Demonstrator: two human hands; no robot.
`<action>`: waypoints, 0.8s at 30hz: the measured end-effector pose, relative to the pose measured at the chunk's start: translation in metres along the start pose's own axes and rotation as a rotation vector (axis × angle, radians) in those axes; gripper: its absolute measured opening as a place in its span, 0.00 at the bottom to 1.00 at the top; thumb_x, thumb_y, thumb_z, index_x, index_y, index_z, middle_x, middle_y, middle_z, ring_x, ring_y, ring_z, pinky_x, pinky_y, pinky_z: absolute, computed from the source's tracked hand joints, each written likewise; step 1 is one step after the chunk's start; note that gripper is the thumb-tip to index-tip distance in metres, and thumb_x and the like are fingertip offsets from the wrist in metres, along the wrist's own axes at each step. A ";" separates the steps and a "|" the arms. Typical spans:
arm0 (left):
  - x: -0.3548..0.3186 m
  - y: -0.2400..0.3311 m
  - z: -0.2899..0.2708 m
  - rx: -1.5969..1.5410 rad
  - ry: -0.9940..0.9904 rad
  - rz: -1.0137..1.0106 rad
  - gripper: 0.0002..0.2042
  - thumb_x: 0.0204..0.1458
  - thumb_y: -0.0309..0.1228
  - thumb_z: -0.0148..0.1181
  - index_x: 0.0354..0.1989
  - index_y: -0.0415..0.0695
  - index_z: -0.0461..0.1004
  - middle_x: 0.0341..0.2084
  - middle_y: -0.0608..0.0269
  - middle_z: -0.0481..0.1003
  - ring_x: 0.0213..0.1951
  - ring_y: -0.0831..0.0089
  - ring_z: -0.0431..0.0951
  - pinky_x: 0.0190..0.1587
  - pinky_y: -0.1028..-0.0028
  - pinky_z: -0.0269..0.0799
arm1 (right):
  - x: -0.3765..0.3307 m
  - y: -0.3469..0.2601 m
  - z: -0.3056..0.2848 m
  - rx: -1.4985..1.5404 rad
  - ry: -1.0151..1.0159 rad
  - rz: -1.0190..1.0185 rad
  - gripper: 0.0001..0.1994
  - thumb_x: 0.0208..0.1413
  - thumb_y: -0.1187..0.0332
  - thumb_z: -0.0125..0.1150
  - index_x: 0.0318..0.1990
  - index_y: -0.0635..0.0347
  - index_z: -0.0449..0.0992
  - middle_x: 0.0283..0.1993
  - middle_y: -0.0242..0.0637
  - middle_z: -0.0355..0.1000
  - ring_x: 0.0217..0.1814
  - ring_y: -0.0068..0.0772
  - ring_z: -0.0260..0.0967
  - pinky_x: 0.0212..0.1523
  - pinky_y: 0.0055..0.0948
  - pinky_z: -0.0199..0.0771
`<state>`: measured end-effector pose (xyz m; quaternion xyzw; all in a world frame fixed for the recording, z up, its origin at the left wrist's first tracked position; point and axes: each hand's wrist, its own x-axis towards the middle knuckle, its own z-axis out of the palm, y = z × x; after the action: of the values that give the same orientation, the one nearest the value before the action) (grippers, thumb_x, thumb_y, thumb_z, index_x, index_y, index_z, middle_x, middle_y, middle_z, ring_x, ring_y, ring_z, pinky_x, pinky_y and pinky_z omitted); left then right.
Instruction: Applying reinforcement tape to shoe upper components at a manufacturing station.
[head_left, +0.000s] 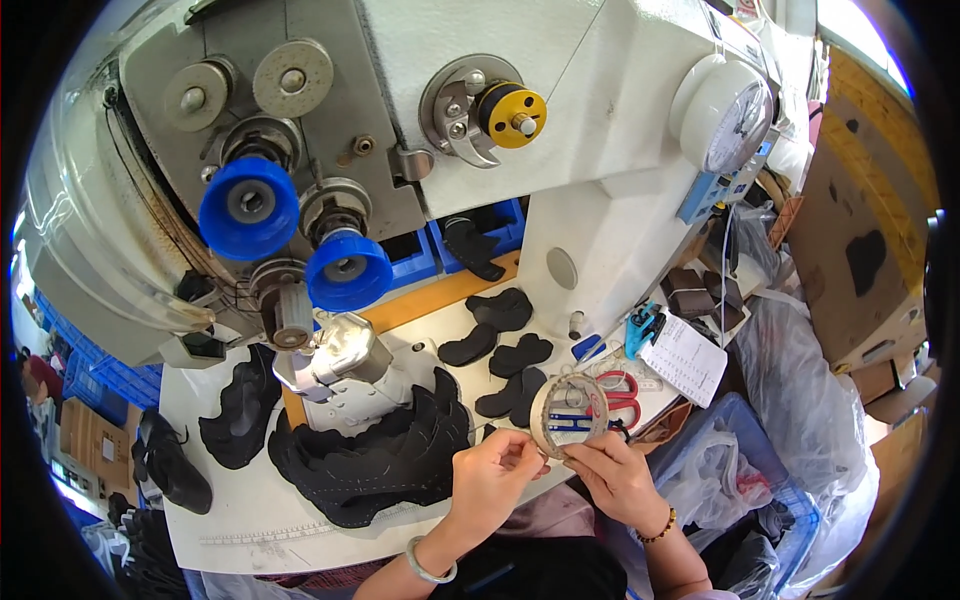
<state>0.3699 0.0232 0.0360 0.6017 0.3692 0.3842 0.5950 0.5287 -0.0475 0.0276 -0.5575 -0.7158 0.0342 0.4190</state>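
Between the two bare hands, as the head view showed it, a pale beige, ring-shaped roll of what looked like tape (541, 418) stood tilted on edge, its open middle turned partly upward. It would probably handle as light and fairly stiff, with little risk of breaking; perhaps slightly tacky at any loose end. The rim seemed the best hold, pinched from both sides with the face left free.

The roll lay just beyond the fingertips, its near edge touching them. The right hand (612, 475) held that near edge from the right, fingers over the band. The left hand (500, 472) was pinched narrow at the near left rim; whether on the rim itself or on a loose end I could not tell.

Just beyond the right hand, partly seen through the ring, lay red-handled scissors (631, 390). Left of the left hand, a heap of black, stitched, soft-looking shoe uppers (375, 480) spread over the white tabletop (235, 520). Beyond both hands lay small curved black pieces (521, 354), and to the right of the right hand stood a blue plastic crate (803, 532).
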 end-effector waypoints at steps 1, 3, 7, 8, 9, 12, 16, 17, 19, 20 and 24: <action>0.000 -0.001 0.000 0.041 0.002 0.018 0.05 0.50 0.20 0.53 0.30 0.29 0.71 0.24 0.56 0.76 0.26 0.73 0.78 0.30 0.77 0.76 | 0.000 0.000 0.000 0.006 0.010 0.003 0.11 0.43 0.76 0.61 0.38 0.61 0.75 0.28 0.34 0.65 0.23 0.33 0.67 0.22 0.28 0.68; -0.001 -0.006 0.000 0.114 0.017 0.069 0.04 0.49 0.20 0.54 0.31 0.30 0.71 0.23 0.56 0.76 0.26 0.74 0.78 0.29 0.77 0.76 | -0.001 0.000 0.000 -0.001 0.013 -0.002 0.11 0.43 0.76 0.61 0.38 0.61 0.75 0.28 0.34 0.65 0.23 0.33 0.67 0.21 0.27 0.67; -0.003 -0.005 0.001 0.418 0.111 0.311 0.05 0.43 0.20 0.59 0.29 0.34 0.71 0.21 0.57 0.76 0.25 0.76 0.78 0.27 0.79 0.74 | -0.001 0.000 0.000 -0.030 0.010 -0.015 0.11 0.43 0.76 0.62 0.37 0.61 0.75 0.28 0.35 0.65 0.23 0.32 0.66 0.21 0.27 0.67; -0.003 -0.004 0.000 0.419 0.112 0.312 0.05 0.43 0.20 0.59 0.29 0.34 0.71 0.21 0.57 0.76 0.25 0.76 0.78 0.27 0.79 0.74 | 0.000 -0.001 -0.002 -0.029 0.011 -0.015 0.11 0.43 0.76 0.62 0.37 0.61 0.75 0.28 0.35 0.65 0.23 0.32 0.66 0.21 0.27 0.67; -0.003 -0.003 -0.001 0.497 0.120 0.364 0.06 0.40 0.19 0.59 0.28 0.35 0.71 0.20 0.58 0.75 0.23 0.76 0.78 0.26 0.79 0.73 | 0.001 -0.003 -0.004 -0.036 0.015 -0.029 0.11 0.43 0.76 0.62 0.37 0.61 0.75 0.28 0.35 0.65 0.23 0.32 0.67 0.22 0.27 0.67; -0.002 0.004 -0.002 0.603 0.136 0.459 0.06 0.38 0.19 0.60 0.25 0.37 0.70 0.18 0.58 0.74 0.22 0.75 0.77 0.25 0.79 0.72 | 0.003 -0.006 -0.012 -0.023 0.019 -0.044 0.10 0.42 0.76 0.62 0.36 0.62 0.75 0.28 0.36 0.65 0.23 0.32 0.66 0.22 0.26 0.67; 0.006 0.008 -0.015 0.582 0.157 0.450 0.05 0.39 0.19 0.59 0.25 0.37 0.71 0.20 0.58 0.74 0.22 0.75 0.76 0.25 0.79 0.72 | -0.002 -0.006 -0.036 0.117 0.073 0.115 0.10 0.42 0.79 0.62 0.35 0.65 0.75 0.30 0.38 0.66 0.22 0.28 0.65 0.22 0.22 0.65; 0.007 0.009 -0.019 0.543 0.141 0.356 0.04 0.41 0.20 0.58 0.27 0.37 0.71 0.22 0.58 0.74 0.24 0.75 0.76 0.26 0.79 0.73 | -0.003 -0.007 -0.045 0.143 0.070 0.192 0.10 0.41 0.80 0.61 0.35 0.66 0.74 0.30 0.38 0.66 0.21 0.24 0.62 0.21 0.20 0.62; 0.002 0.017 -0.017 0.513 0.058 0.324 0.04 0.42 0.20 0.57 0.27 0.36 0.72 0.23 0.58 0.75 0.24 0.75 0.77 0.27 0.79 0.73 | -0.003 -0.008 -0.053 0.166 0.051 0.216 0.10 0.41 0.80 0.61 0.35 0.66 0.74 0.30 0.38 0.66 0.21 0.24 0.61 0.21 0.19 0.61; 0.000 0.019 -0.015 0.485 -0.023 0.291 0.04 0.42 0.21 0.57 0.28 0.36 0.72 0.23 0.58 0.75 0.25 0.75 0.77 0.28 0.79 0.74 | -0.003 -0.008 -0.055 0.192 0.031 0.239 0.10 0.42 0.80 0.62 0.35 0.67 0.74 0.30 0.38 0.66 0.21 0.23 0.59 0.20 0.18 0.60; -0.007 0.036 -0.003 0.599 -0.106 0.460 0.11 0.43 0.28 0.62 0.33 0.37 0.70 0.28 0.59 0.75 0.26 0.71 0.78 0.29 0.77 0.75 | 0.001 -0.015 -0.057 0.191 -0.014 0.228 0.10 0.42 0.78 0.62 0.35 0.66 0.74 0.29 0.36 0.66 0.20 0.23 0.58 0.20 0.18 0.58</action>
<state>0.3643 0.0177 0.0715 0.8351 0.2892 0.3511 0.3093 0.5529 -0.0757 0.0729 -0.5923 -0.6443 0.1534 0.4588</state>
